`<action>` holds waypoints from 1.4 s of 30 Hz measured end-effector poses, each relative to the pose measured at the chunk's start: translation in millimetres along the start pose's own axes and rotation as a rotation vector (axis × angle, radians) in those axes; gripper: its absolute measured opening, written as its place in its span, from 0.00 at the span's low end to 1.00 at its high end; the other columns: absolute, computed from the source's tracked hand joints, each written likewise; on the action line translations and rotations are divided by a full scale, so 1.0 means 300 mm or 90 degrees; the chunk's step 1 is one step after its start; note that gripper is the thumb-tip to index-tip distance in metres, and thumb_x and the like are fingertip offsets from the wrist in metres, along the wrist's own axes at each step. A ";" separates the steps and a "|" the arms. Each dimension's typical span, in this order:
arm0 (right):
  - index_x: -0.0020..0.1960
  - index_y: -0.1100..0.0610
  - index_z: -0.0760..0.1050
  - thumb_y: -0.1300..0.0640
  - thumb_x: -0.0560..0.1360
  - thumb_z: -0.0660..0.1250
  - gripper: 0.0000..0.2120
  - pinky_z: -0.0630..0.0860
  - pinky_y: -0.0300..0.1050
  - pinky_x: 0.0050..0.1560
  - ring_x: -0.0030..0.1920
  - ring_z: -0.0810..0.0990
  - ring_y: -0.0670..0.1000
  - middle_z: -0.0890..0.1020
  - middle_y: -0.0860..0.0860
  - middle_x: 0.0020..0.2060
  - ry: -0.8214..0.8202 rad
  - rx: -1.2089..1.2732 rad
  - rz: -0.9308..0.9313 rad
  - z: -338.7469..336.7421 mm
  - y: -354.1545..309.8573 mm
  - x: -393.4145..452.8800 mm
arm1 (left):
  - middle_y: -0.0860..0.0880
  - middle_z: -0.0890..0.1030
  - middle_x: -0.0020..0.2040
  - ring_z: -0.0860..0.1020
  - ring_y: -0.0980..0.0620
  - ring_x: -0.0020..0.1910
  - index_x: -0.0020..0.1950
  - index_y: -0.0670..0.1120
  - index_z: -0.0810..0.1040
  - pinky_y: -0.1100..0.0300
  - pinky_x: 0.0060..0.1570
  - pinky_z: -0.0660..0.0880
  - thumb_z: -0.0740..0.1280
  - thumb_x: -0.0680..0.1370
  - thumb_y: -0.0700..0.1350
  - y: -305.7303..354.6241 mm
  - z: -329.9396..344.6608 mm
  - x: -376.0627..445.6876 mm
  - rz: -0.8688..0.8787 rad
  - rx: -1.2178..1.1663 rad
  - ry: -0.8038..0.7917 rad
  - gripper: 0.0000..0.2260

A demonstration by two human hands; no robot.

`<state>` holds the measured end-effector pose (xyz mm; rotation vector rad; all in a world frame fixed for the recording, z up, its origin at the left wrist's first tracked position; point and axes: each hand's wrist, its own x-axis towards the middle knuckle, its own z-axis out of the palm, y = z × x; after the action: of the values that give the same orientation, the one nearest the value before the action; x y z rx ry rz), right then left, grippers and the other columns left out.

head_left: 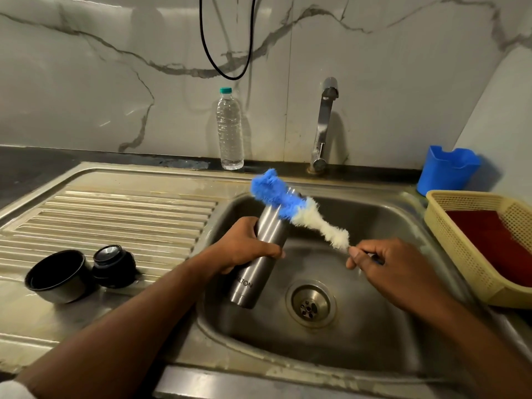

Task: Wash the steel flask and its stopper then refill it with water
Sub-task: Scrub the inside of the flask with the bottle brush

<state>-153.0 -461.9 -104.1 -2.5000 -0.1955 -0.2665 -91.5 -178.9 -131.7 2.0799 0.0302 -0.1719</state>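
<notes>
Steel flask (260,254) was held tilted over the sink (359,355), mouth pointing far. Left hand (244,249) gripped its middle, fingers curled round the body, thumb on the near side. Right hand (385,266) pinched the handle of the bottle brush (290,208); blue bristles lay across the flask's mouth. Stopper (113,264) and cup lid (56,276) sat on the drainboard (115,214), left of the sink.

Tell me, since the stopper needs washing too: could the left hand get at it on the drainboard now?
Probably not yet: the left hand grips the steel flask over the sink. The stopper sits uncovered on the drainboard beside the cup lid, so the path looks free once that hand lets go.
</notes>
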 end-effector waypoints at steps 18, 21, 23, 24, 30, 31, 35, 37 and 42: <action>0.36 0.47 0.80 0.46 0.80 0.67 0.15 0.74 0.45 0.33 0.29 0.77 0.44 0.79 0.37 0.28 0.012 -0.041 0.002 -0.002 -0.010 -0.006 | 0.41 0.82 0.50 0.83 0.43 0.48 0.59 0.41 0.76 0.48 0.49 0.83 0.76 0.53 0.50 -0.011 0.004 0.002 -0.009 -0.063 -0.049 0.36; 0.36 0.47 0.81 0.45 0.80 0.66 0.15 0.73 0.44 0.34 0.28 0.76 0.44 0.79 0.40 0.26 0.017 -0.038 0.006 -0.006 -0.012 -0.003 | 0.42 0.84 0.51 0.84 0.44 0.49 0.60 0.43 0.77 0.46 0.52 0.84 0.81 0.58 0.47 -0.013 0.005 0.006 -0.016 -0.020 -0.023 0.32; 0.36 0.47 0.80 0.46 0.80 0.66 0.15 0.75 0.46 0.34 0.29 0.77 0.46 0.78 0.44 0.26 0.041 -0.025 0.004 -0.005 -0.006 -0.003 | 0.42 0.85 0.50 0.85 0.44 0.48 0.58 0.44 0.79 0.46 0.50 0.85 0.81 0.55 0.51 -0.015 0.001 0.009 -0.011 -0.013 -0.011 0.34; 0.36 0.47 0.80 0.46 0.80 0.66 0.15 0.74 0.45 0.33 0.28 0.76 0.46 0.78 0.44 0.26 0.029 -0.028 0.002 -0.002 -0.003 -0.004 | 0.42 0.85 0.49 0.85 0.44 0.48 0.58 0.44 0.79 0.46 0.49 0.86 0.81 0.52 0.53 -0.014 -0.001 0.007 -0.010 -0.008 -0.012 0.36; 0.35 0.49 0.78 0.46 0.81 0.65 0.17 0.75 0.47 0.34 0.29 0.77 0.47 0.78 0.46 0.26 0.019 -0.037 0.010 0.007 -0.014 -0.007 | 0.43 0.84 0.51 0.85 0.45 0.49 0.61 0.46 0.77 0.44 0.50 0.86 0.81 0.51 0.54 -0.013 -0.003 0.000 -0.012 -0.006 -0.026 0.40; 0.35 0.50 0.78 0.46 0.81 0.65 0.17 0.75 0.46 0.34 0.30 0.77 0.46 0.78 0.45 0.27 0.002 -0.045 0.010 0.009 -0.017 -0.009 | 0.44 0.84 0.52 0.85 0.45 0.49 0.62 0.46 0.77 0.44 0.50 0.86 0.81 0.51 0.55 -0.012 -0.002 -0.001 -0.013 -0.001 -0.031 0.41; 0.35 0.49 0.79 0.46 0.80 0.66 0.16 0.75 0.47 0.36 0.30 0.77 0.47 0.79 0.40 0.28 0.010 -0.025 0.030 0.004 -0.016 -0.005 | 0.43 0.84 0.51 0.85 0.45 0.49 0.61 0.46 0.78 0.43 0.50 0.85 0.81 0.50 0.55 -0.020 -0.001 0.001 -0.012 0.002 -0.018 0.41; 0.35 0.48 0.80 0.46 0.80 0.66 0.16 0.74 0.46 0.35 0.31 0.77 0.45 0.79 0.38 0.29 -0.012 -0.027 0.033 0.005 -0.017 -0.005 | 0.44 0.84 0.51 0.85 0.45 0.49 0.60 0.46 0.77 0.43 0.50 0.85 0.81 0.49 0.56 -0.024 0.001 0.005 -0.011 0.006 -0.020 0.41; 0.35 0.48 0.80 0.46 0.80 0.67 0.16 0.71 0.44 0.34 0.31 0.78 0.46 0.78 0.44 0.26 0.031 -0.010 0.041 0.012 -0.006 -0.001 | 0.39 0.84 0.53 0.85 0.40 0.51 0.61 0.44 0.77 0.41 0.52 0.85 0.79 0.51 0.53 -0.021 0.005 0.006 0.000 -0.024 -0.038 0.40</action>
<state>-153.1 -458.4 -106.1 -2.5080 -0.0935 -0.3035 -90.4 -177.3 -138.1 2.0368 -0.0033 -0.2324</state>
